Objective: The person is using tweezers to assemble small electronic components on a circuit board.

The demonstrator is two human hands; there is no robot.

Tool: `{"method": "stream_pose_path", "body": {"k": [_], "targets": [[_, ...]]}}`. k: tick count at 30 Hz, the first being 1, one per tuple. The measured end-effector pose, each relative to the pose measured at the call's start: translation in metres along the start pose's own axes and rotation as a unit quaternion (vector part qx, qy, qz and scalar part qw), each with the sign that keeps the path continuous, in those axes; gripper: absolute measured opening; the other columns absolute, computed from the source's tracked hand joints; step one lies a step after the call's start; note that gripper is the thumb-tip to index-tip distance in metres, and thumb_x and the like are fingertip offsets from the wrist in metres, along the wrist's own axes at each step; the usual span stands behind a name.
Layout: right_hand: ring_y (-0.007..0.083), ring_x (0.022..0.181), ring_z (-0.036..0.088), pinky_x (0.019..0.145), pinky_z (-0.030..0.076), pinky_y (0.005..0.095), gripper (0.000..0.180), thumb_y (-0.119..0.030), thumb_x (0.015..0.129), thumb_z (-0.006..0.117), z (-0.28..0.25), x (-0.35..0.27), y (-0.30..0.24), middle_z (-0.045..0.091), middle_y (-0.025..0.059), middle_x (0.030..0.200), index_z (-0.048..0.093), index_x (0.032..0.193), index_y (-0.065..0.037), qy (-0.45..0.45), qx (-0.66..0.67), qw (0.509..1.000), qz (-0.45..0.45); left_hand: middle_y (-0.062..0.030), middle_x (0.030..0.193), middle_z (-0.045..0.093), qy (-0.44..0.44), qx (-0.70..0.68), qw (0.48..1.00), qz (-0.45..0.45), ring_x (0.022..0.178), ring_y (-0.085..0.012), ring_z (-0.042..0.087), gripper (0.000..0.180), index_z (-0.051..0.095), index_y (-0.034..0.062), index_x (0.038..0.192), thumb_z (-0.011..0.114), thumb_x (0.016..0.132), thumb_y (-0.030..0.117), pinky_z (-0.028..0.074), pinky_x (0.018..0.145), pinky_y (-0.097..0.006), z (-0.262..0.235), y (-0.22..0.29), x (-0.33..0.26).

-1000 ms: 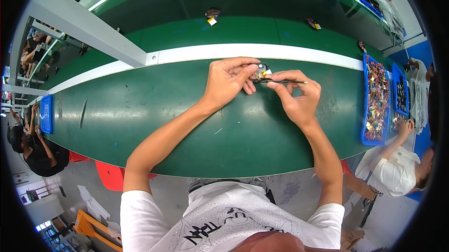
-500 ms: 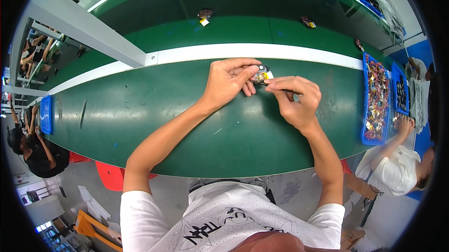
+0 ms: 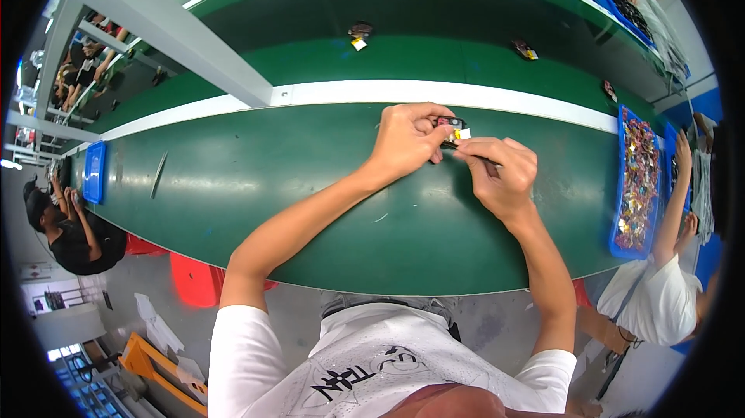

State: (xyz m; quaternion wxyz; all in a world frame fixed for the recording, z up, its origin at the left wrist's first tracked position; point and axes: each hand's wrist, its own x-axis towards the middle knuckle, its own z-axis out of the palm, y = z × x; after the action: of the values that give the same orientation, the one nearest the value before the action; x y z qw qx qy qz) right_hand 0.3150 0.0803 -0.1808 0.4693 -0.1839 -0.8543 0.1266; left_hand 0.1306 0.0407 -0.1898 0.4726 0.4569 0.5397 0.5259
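- Left hand [image 3: 407, 138] sits just above centre frame, fingers curled tight around a small dark part [image 3: 448, 123] with a yellowish tab at its right end.
- Right hand [image 3: 500, 173] comes in just right of it, pinched shut on a thin dark tool [image 3: 475, 157] (tweezers or a fine pick, too small to tell), tip aimed left at the part.
- Both hands hover over the green bench [image 3: 256, 177], right below the white strip [image 3: 349, 93] that runs across the frame.
- To do this well, I'd judge: keep the left grip steady, brace the right wrist low, and bring the tip in along the part's length rather than across it, since the tab looks flimsy.
- Room to move: wide open green to the left of the hands and below them, down to the bench's curved near edge.
- Tighter on the right: a blue tray [image 3: 638, 177] of small mixed pieces lies at the right of the frame, with a co-worker's arm [image 3: 673, 201] alongside it.
- Upper frame: more small parts dotted on the far belt [image 3: 434, 49], well apart from the hands.
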Motion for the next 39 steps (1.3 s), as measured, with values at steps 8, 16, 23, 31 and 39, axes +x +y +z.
{"method": "stream_pose_path", "body": {"k": [8,16,23,31,39], "targets": [[0.0051,0.047,0.047,0.044,0.035,0.0207,0.015,0.006,0.078,0.081,-0.016,0.006,0.01,0.078,0.0059,0.091,0.074,0.089,-0.001,0.121,0.057,0.985,0.108,-0.0152,0.087,0.076,0.22,0.106,0.963,0.114,0.058,-0.0167,0.071,0.02,0.069,-0.0102,0.108,0.067,0.092,0.001,0.056,0.054,-0.028,-0.094,0.014,0.068],[0.0065,0.044,0.043,0.044,0.034,0.0221,0.015,0.004,0.077,0.082,-0.007,0.003,0.01,0.078,0.005,0.089,0.074,0.089,-0.002,0.087,0.066,0.989,0.099,-0.0177,0.105,0.074,0.373,0.489,0.788,0.039,0.077,-0.0289,0.074,0.019,0.075,0.0024,0.105,0.07,0.09,0.012,0.058,0.07,-0.04,-0.19,0.01,0.114],[0.0066,0.042,0.04,0.045,0.034,0.022,0.015,0.004,0.077,0.082,-0.001,0.003,0.006,0.078,0.0045,0.089,0.074,0.089,-0.001,0.073,0.056,0.99,0.112,-0.0072,0.122,0.07,0.158,0.55,0.796,0.198,0.111,-0.0329,0.065,0.023,0.077,0.0134,0.104,0.072,0.082,0.014,0.053,0.095,-0.043,-0.176,0.024,0.137],[0.0062,0.048,0.045,0.048,0.036,0.0216,0.014,0.004,0.078,0.081,-0.003,0.005,-0.001,0.078,0.0047,0.091,0.074,0.089,-0.001,0.078,0.043,0.988,0.123,-0.0067,0.112,0.071,0.082,0.61,0.786,0.063,0.116,-0.0309,0.063,0.017,0.078,0.017,0.092,0.073,0.076,0.016,0.052,0.098,-0.044,-0.179,0.02,0.143],[0.0058,0.05,0.046,0.055,0.038,0.0205,0.014,-0.001,0.082,0.081,0.001,0.005,-0.003,0.078,0.0045,0.093,0.073,0.093,-0.001,0.047,0.037,0.988,0.144,-0.0121,0.083,0.075,0.136,0.522,0.836,0.097,0.077,-0.0283,0.073,0.009,0.075,0.005,0.083,0.076,0.076,0.012,0.059,0.071,-0.039,-0.171,0.035,0.102]]}}
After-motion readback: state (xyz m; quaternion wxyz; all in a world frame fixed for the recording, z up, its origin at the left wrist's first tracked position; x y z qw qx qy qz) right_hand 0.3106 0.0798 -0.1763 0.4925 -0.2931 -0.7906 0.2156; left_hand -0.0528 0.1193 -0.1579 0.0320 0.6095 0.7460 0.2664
